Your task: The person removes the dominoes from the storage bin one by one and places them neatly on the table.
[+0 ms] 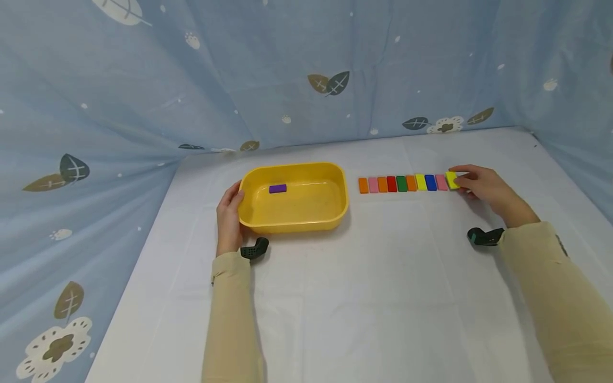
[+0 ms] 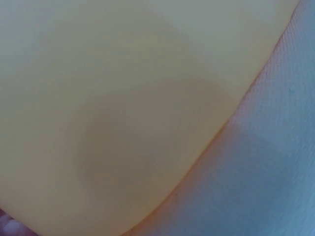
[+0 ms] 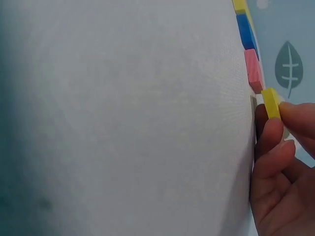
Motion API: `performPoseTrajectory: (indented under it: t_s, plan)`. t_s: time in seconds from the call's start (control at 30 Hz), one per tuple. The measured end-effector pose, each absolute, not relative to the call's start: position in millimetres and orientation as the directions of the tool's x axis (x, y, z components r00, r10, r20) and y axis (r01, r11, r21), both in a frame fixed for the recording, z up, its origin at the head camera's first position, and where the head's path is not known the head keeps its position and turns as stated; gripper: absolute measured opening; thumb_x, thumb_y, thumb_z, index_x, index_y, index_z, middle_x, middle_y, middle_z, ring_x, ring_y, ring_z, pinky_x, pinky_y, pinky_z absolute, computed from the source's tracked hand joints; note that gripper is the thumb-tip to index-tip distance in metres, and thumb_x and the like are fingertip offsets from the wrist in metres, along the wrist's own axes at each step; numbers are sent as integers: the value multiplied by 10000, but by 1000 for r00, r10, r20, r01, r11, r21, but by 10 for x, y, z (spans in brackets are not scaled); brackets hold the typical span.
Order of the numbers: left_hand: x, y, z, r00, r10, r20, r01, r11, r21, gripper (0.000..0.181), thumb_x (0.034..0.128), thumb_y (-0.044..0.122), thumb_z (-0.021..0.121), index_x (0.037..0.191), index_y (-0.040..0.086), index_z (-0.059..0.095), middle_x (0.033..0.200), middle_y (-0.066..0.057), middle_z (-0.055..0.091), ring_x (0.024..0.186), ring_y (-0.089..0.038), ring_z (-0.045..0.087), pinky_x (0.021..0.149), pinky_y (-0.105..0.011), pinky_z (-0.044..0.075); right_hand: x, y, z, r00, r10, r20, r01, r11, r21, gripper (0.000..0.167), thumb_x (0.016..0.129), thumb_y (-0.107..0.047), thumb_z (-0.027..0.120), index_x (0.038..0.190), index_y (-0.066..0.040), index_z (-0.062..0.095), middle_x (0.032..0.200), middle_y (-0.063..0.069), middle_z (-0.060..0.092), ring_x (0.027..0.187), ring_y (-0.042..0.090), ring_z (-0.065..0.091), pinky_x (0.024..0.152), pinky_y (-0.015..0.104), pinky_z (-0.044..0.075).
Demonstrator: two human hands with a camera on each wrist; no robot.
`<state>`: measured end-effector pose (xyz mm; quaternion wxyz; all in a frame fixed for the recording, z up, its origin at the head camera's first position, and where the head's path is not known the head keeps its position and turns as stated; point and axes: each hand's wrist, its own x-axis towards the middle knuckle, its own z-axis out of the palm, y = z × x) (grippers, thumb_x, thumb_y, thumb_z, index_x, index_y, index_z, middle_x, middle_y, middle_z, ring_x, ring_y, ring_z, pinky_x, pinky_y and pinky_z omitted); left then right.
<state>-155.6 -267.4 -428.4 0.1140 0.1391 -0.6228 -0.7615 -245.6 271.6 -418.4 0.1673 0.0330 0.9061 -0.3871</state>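
My right hand (image 1: 488, 192) pinches a yellow domino-like block (image 1: 452, 180) between thumb and fingers, at the right end of a row of coloured blocks. In the right wrist view, that yellow block (image 3: 271, 104) is tilted between the fingertips, close to a pink block (image 3: 253, 70). At the left end of a yellow plastic basin (image 1: 293, 227), my left hand (image 1: 230, 218) grips the side near the rim. Inside the basin lies one purple block (image 1: 278, 189). The basin's wall (image 2: 147, 123) fills most of the left wrist view, with a bit of finger at the lower left corner.
The row runs right of the basin, from an orange block (image 1: 363, 185) through red (image 1: 391, 184), green (image 1: 402, 184) and blue (image 1: 431, 183) to pink (image 1: 441, 182). A white cloth (image 1: 373, 298) covers the table. Blue patterned curtain (image 1: 268, 69) stands behind and at both sides.
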Motion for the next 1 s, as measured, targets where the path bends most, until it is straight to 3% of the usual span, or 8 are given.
performPoseTrajectory:
  t_s: [0.63,1.0]
  plan:
    - [-1546,-2673,-4270,-931,-360,-62,1,-170,985,366,890,313,537,1244,223,512,1289,49,444,1144,-137,449,955,-261,381,-2599,2714,-4279,-942,-29,-335,211,726,-654,476,931,-280,450,1332,-38,365,1111,197,411,824,272,494,647,261,494]
    - [-1519,-2646,-4199,-935,-344,-80,-9,-205,979,365,915,246,501,1274,179,487,1303,33,435,1168,-160,436,979,-289,360,-2577,2711,-4263,-953,11,-304,233,670,-705,599,928,-376,415,1410,-78,221,1120,212,387,786,277,500,541,166,471]
